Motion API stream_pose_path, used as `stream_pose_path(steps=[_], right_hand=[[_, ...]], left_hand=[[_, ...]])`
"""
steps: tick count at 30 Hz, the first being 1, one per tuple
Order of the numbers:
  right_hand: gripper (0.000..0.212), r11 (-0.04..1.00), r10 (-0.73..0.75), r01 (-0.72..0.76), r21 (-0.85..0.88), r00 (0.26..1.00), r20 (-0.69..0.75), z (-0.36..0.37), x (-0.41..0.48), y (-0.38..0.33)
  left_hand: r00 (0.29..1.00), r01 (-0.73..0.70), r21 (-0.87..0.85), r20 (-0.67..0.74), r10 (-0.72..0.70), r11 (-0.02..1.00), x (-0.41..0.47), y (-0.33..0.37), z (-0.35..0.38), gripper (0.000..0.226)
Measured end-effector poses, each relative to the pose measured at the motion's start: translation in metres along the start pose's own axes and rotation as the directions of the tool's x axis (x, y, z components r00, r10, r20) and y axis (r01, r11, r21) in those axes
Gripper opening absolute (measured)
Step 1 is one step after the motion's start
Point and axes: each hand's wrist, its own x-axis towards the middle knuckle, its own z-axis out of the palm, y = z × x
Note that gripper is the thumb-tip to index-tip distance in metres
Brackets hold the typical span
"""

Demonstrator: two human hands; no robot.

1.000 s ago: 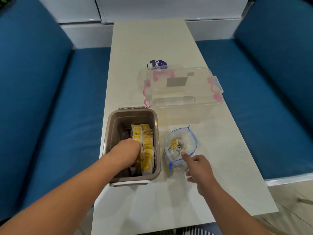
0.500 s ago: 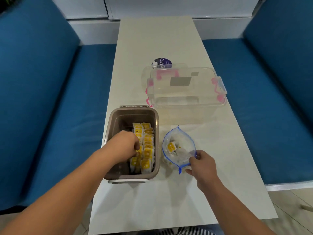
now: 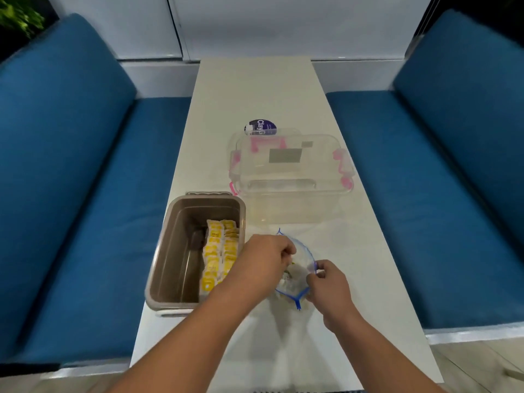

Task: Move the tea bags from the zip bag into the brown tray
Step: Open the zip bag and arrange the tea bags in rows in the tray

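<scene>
A clear zip bag (image 3: 300, 275) with a blue rim lies open on the white table, right of the brown tray (image 3: 173, 245). Rows of yellow-labelled tea bags (image 3: 218, 256) stand along the tray's right side. My left hand (image 3: 265, 262) reaches into the bag's mouth with its fingers curled; whether they hold a tea bag is hidden. My right hand (image 3: 329, 285) pinches the bag's right rim and holds the mouth open. A few tea bags show dimly inside the bag.
A clear plastic box (image 3: 289, 177) with pink latches stands behind the zip bag. A round purple-labelled item (image 3: 261, 127) lies behind that box. Blue cushioned benches (image 3: 85, 194) flank the narrow table (image 3: 255, 89) on both sides.
My left hand has left the brown tray and moved right into the zip bag's mouth. My right hand went from pointing at the bag to pinching its rim.
</scene>
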Motion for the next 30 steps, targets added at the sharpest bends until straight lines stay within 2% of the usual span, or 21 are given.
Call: stream_pose_path(steps=[1, 2, 4, 5, 11, 15, 17, 21, 24, 26, 28, 30], right_hand=[[0.025, 1.0, 0.003, -0.003, 0.008, 1.0, 0.005, -0.002, 0.002, 0.0], [0.027, 1.0, 0.011, -0.012, 0.018, 1.0, 0.014, -0.005, 0.004, -0.001], [0.031, 0.999, 0.025, -0.026, 0.03, 0.999, 0.032, -0.011, 0.008, -0.002], [0.032, 0.999, 0.024, -0.025, 0.032, 0.999, 0.039, -0.014, 0.01, -0.003], [0.032, 0.99, 0.044, -0.049, 0.131, 0.998, 0.036, -0.025, 0.018, -0.006], [0.038, 0.958, 0.111, -0.11, 0.266, 0.994, 0.01, -0.024, 0.024, -0.004], [0.04, 0.945, 0.144, -0.138, 0.297, 0.99, 0.001, -0.023, 0.025, -0.003], [0.034, 0.924, 0.2, -0.188, 0.332, 0.98, 0.0, -0.02, 0.028, 0.0], [0.018, 0.901, 0.245, -0.237, 0.364, 0.969, 0.025, -0.016, 0.029, -0.005], [0.021, 0.909, 0.236, -0.239, 0.341, 0.97, 0.051, -0.013, 0.03, -0.007], [0.024, 0.952, 0.156, -0.17, 0.256, 0.985, 0.072, -0.013, 0.027, -0.008], [0.014, 0.989, 0.051, -0.057, 0.137, 0.998, 0.046, -0.017, 0.023, -0.007]], left_hand=[[0.999, 0.032, 0.031, 0.037, -0.033, 0.999, 0.009, 0.001, 0.012, 0.023], [0.987, 0.122, 0.052, 0.096, -0.127, 0.991, 0.024, 0.003, 0.023, 0.026], [0.938, 0.263, 0.176, 0.182, -0.294, 0.949, 0.038, 0.006, 0.034, 0.031], [0.914, 0.282, 0.216, 0.235, -0.33, 0.935, 0.04, 0.003, 0.042, 0.033], [0.874, 0.207, 0.489, 0.297, -0.385, 0.848, 0.06, -0.006, 0.058, 0.035], [0.935, 0.111, 0.505, 0.238, -0.262, 0.856, 0.054, -0.01, 0.057, 0.025], [0.923, 0.139, 0.519, 0.24, -0.3, 0.843, 0.05, -0.008, 0.053, 0.025], [0.928, 0.137, 0.469, 0.247, -0.279, 0.872, 0.05, -0.007, 0.05, 0.027], [0.867, 0.24, 0.488, 0.281, -0.411, 0.839, 0.055, 0.0, 0.048, 0.033], [0.826, 0.286, 0.491, 0.31, -0.472, 0.823, 0.061, 0.003, 0.05, 0.038], [0.766, 0.296, 0.513, 0.376, -0.521, 0.806, 0.061, 0.009, 0.052, 0.04], [0.771, 0.273, 0.522, 0.384, -0.508, 0.808, 0.063, 0.01, 0.051, 0.034]])
